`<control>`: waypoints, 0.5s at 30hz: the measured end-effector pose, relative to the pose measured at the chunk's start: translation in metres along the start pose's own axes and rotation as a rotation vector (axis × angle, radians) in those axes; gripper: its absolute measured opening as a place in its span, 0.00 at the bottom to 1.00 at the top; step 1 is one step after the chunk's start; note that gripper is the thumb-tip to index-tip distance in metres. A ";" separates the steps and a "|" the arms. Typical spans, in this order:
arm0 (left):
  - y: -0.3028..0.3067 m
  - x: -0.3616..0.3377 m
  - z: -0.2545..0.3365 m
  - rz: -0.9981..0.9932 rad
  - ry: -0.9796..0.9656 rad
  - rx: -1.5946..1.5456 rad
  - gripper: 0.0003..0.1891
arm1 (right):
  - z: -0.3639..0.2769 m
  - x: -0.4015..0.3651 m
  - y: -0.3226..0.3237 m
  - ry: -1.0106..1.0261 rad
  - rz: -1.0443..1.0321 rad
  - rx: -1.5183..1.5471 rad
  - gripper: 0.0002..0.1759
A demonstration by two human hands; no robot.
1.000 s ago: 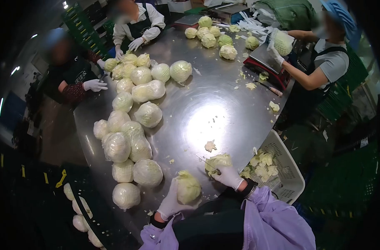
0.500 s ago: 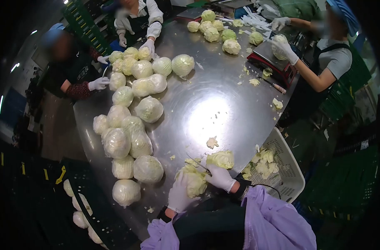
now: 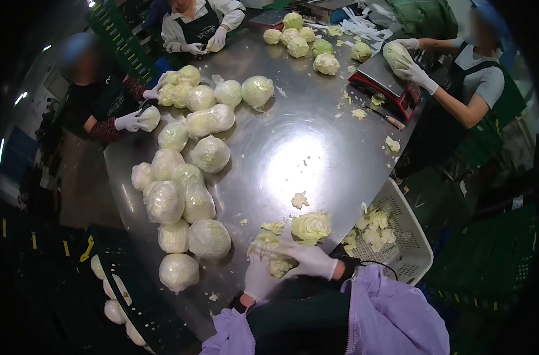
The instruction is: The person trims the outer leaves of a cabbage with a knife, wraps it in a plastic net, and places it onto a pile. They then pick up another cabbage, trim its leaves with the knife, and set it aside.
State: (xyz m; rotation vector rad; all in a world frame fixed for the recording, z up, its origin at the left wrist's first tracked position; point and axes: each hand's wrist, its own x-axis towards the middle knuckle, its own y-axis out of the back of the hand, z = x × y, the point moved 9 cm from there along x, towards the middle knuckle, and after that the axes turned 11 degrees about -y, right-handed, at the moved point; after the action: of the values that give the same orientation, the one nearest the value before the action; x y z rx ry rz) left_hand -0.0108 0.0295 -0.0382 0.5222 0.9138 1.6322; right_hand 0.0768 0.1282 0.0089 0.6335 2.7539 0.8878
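At the table's near edge, both my gloved hands are on a pale green cabbage (image 3: 280, 268). My left hand (image 3: 261, 279) grips its left side. My right hand (image 3: 309, 260) reaches over its top and right side, fingers curved on the leaves and a little blurred. The knife seen earlier does not show now. Just beyond the hands lies a loose cabbage leaf (image 3: 273, 227). A cut piece of cabbage (image 3: 311, 226) rests right of that leaf, and a leaf scrap (image 3: 299, 200) lies farther off.
Wrapped cabbages (image 3: 209, 239) line the metal table's (image 3: 251, 177) left side. A white basket (image 3: 422, 254) of leaves stands at right. Unwrapped cabbages (image 3: 325, 63), a red scale (image 3: 380, 83) and a knife (image 3: 395, 122) sit farther back. Three co-workers stand around, handling cabbages.
My right hand has shifted left over the cabbage, and the knife it held is out of sight. A loose leaf now lies beyond it. The left co-worker has lifted a cabbage toward the table edge.
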 end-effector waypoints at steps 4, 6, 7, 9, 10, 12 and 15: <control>0.016 0.003 0.024 0.058 -0.278 0.258 0.56 | 0.007 0.001 -0.019 -0.147 -0.055 -0.305 0.19; 0.014 0.002 0.004 0.044 -0.117 0.025 0.54 | 0.000 -0.003 -0.005 -0.102 0.023 -0.249 0.14; 0.012 0.003 -0.007 0.061 -0.099 -0.069 0.52 | 0.003 -0.007 -0.007 -0.104 -0.051 -0.183 0.14; 0.019 0.001 -0.021 0.122 -0.115 -0.325 0.50 | 0.022 -0.013 -0.002 -0.177 -0.218 -0.108 0.16; 0.026 0.000 -0.030 0.184 -0.130 -0.579 0.47 | 0.024 -0.011 0.018 -0.213 -0.298 -0.066 0.21; 0.012 -0.016 -0.061 0.242 -0.042 -0.774 0.45 | 0.029 -0.004 0.073 -0.369 -0.012 -0.132 0.25; -0.005 -0.030 -0.057 0.210 0.097 -1.733 0.47 | 0.055 0.018 0.046 -0.338 0.110 -0.058 0.25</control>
State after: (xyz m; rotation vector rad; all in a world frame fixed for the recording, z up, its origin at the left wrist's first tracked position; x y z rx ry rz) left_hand -0.0419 -0.0157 -0.0725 -0.6927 -0.6792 1.9824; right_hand 0.0928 0.1981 -0.0089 0.8455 2.4044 0.7943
